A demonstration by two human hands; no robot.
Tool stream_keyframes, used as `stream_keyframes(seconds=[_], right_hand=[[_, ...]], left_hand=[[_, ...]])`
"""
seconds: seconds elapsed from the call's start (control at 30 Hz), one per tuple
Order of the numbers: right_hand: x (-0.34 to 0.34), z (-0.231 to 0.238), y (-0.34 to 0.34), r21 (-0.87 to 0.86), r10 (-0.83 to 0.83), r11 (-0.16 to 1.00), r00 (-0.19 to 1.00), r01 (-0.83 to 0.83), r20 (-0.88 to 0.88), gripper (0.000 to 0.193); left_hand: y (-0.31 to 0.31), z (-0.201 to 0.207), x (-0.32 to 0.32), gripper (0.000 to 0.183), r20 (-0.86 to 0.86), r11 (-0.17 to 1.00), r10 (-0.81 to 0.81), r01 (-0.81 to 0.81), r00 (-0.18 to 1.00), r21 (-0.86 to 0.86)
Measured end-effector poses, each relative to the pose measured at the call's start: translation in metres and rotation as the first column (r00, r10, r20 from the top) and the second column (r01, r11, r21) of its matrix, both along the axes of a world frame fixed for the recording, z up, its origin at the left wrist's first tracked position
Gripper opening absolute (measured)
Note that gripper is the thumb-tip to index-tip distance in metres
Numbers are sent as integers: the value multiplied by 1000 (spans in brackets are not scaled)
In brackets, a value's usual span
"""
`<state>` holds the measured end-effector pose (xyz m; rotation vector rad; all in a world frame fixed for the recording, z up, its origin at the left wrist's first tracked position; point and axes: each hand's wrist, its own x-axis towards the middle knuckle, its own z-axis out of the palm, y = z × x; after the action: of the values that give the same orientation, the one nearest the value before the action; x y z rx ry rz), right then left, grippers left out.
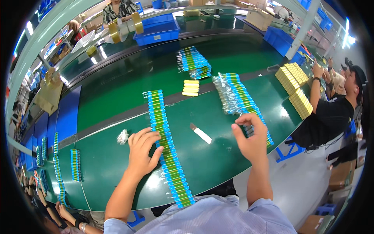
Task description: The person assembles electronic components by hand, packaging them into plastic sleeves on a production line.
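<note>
A long row of slim blue pieces with yellow-green middles runs from mid-table toward my body. My left hand lies over its left edge, fingers spread and touching the pieces. My right hand is raised at the near end of a second row of similar pieces, with thumb and fingers curved and apart; I see nothing gripped in it. Clear plastic wrapping lies along that row's left side. Between my hands rests a flat tool with a white handle and dark tip.
Farther back are a fanned pile of blue pieces and several yellow sticks. Crumpled clear plastic lies left of my left hand. Stacked yellow blocks stand at the right, beside a person in black. A blue bin sits behind.
</note>
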<state>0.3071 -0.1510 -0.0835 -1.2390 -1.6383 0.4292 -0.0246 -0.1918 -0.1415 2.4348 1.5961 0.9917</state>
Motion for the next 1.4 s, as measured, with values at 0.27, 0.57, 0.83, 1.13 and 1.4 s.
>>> stream_keyframes(seconds=[0.27, 0.57, 0.83, 1.13, 1.4], right_hand=[[71, 28, 78, -306, 116, 950, 977, -56, 181, 55], [66, -45, 197, -573, 82, 796, 904, 194, 420, 84], [50, -28, 206, -655, 133, 755, 977, 8, 165, 65], [83, -47, 217, -679, 226, 729, 967, -88, 116, 67], [68, -35, 206, -545, 206, 836, 882, 66, 423, 79]], left_hand=[[21, 13, 56, 45, 738, 800, -30, 459, 674, -387], [180, -26, 223, 85, 683, 831, 305, 164, 664, -531], [217, -27, 262, 104, 714, 760, 467, 176, 522, -626], [227, -56, 256, 98, 773, 749, 320, 353, 549, -560], [223, -31, 265, 102, 791, 703, 373, 409, 485, -582]])
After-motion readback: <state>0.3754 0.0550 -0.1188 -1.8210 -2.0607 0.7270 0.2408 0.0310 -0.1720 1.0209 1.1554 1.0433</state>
